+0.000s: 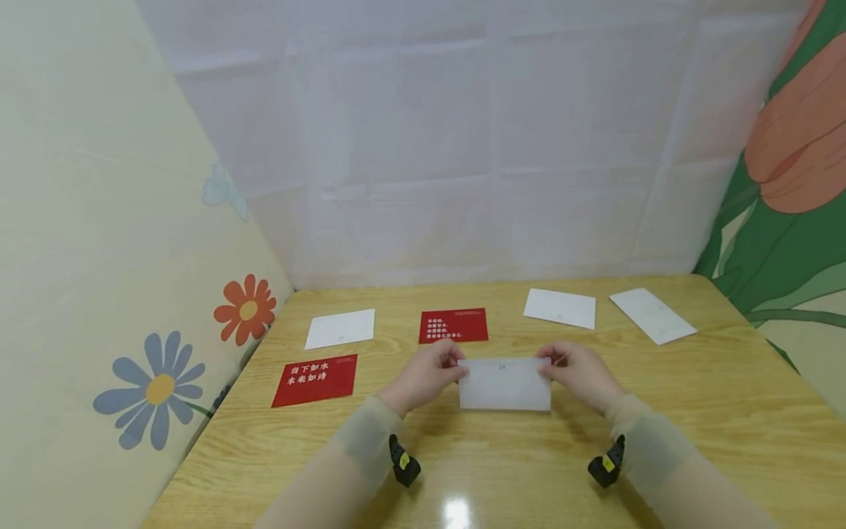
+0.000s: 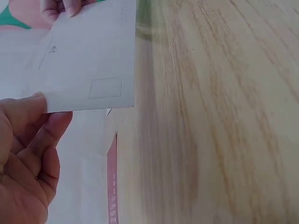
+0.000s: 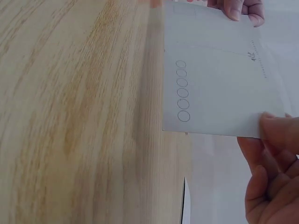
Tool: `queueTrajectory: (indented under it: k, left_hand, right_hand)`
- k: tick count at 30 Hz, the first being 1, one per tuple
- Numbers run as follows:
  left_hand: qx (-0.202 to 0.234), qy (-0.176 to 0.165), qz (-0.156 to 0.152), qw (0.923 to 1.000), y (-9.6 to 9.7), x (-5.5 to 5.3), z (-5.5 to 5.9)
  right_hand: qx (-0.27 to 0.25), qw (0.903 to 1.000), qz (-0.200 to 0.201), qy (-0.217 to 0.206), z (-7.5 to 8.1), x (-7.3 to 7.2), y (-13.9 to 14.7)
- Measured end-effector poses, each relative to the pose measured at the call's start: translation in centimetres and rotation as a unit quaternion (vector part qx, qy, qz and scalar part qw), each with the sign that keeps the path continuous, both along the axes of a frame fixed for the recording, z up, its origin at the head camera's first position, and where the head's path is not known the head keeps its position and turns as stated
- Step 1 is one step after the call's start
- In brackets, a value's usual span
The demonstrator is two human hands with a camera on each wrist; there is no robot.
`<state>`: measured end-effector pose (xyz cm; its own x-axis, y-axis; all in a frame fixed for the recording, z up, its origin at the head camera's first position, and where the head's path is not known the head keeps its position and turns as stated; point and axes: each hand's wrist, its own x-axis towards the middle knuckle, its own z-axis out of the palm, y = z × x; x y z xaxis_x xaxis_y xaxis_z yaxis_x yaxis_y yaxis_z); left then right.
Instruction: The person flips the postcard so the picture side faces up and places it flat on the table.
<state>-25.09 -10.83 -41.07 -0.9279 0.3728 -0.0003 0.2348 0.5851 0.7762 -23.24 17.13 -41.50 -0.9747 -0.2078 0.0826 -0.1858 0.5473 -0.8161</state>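
Across the back, a creased white cloth (image 1: 476, 147). Below it, a wood-grained worktop (image 1: 515, 470). Along the left, a cream panel (image 1: 86, 235) painted with blue and red flowers; along the right, a panel (image 1: 809, 242) of coral tulips and green leaves. Reaching in from the near side, two pale sleeves (image 1: 324, 488). Between the hands, near the middle of the worktop, a white card (image 1: 505, 389), lifted; unclear whether touching the wood below. Left hand (image 1: 426, 378) at its upper left corner, right hand (image 1: 584, 376) at its upper right, each with thumb and fingers pinched together on the card. Beyond and to the left, a front red card (image 1: 314, 386), a left white card (image 1: 340, 329) behind it, and a middle red card (image 1: 476, 328); to the right, an inner white card (image 1: 560, 308) and a diagonal outer one (image 1: 652, 316). At the wrists, small black devices (image 1: 405, 464). Smallest, on the held card, an outlined rectangle (image 2: 105, 88) and six ovals (image 3: 182, 91).
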Motion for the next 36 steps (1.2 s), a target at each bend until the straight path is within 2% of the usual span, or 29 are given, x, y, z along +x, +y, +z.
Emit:
queueTrajectory:
  k: [10,15,23,30,36]
  left_hand:
    - [-0.006,0.05,-0.013,0.9986,-0.3,0.3,0.4]
    - [-0.018,0.083,-0.023,0.9961,-0.3,0.5,0.5]
    - [-0.043,0.109,-0.042,0.9923,-0.5,0.4,0.6]
    - [-0.067,0.119,-0.051,0.9893,-0.7,0.2,0.4]
    - [-0.087,0.11,-0.061,0.9883,-0.8,0.3,0.2]
  right_hand:
    - [0.02,0.9978,0.007,0.064,0.2,0.4,-0.1]
    - [0.032,0.9962,0.003,0.081,0.2,0.6,-0.2]
    - [0.049,0.9913,0.014,0.121,0.0,0.8,-0.1]
    - [0.049,0.9914,0.035,0.116,-0.2,1.0,0.0]
    - [0.055,0.9926,0.054,0.094,-0.3,1.1,0.0]
